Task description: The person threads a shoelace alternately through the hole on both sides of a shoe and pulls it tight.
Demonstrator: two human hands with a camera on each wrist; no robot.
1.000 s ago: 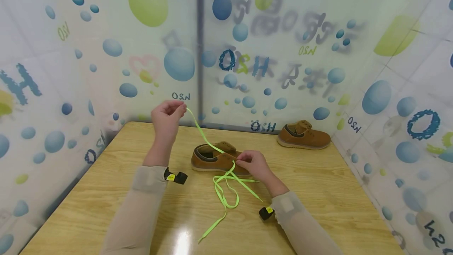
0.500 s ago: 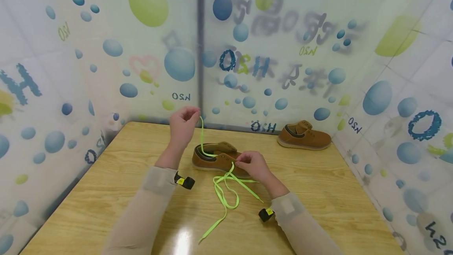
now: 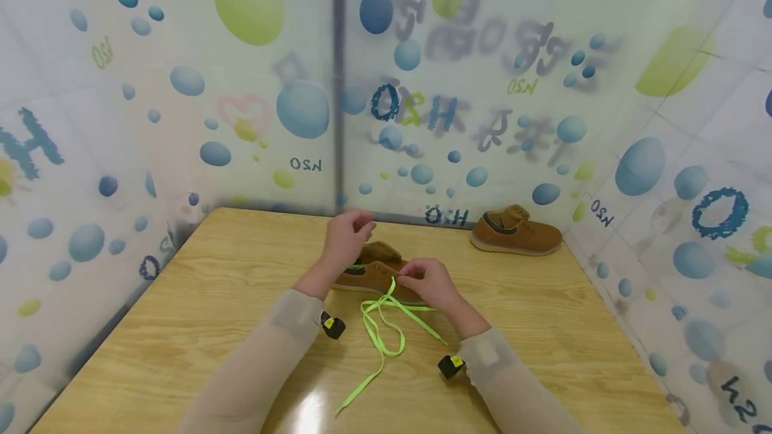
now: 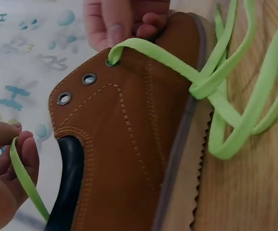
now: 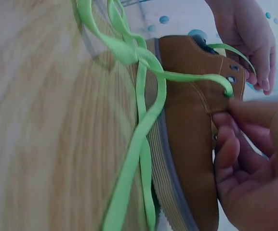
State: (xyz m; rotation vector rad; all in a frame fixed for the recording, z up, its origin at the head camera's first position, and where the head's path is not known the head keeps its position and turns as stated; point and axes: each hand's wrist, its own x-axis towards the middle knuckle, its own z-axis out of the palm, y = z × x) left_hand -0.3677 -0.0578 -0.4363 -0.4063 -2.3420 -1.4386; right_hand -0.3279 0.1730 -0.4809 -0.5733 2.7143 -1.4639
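A brown lace-up shoe (image 3: 369, 278) stands on the table with its toe pointing right. Its bright green shoelace (image 3: 393, 351) comes out of an eyelet (image 4: 112, 62) and falls in loops on the wood in front. Above the shoe's heel, my left hand (image 3: 345, 241) pinches the other stretch of the lace (image 4: 29, 185) between thumb and fingers; this stretch runs down into the shoe opening. My right hand (image 3: 433, 281) grips the eyelet flap beside the laced hole, thumb outside. Two more eyelets, without lace, show in the left wrist view.
A second brown shoe (image 3: 519, 233), with no lace visible, stands at the back right of the wooden table (image 3: 531, 340). Curtain-like walls (image 3: 482, 139) with printed bubbles enclose the back and sides.
My left hand has come down and to the right, from high on the left to just over the heel. The lace it holds has gone slack. My right hand stays at the flap.
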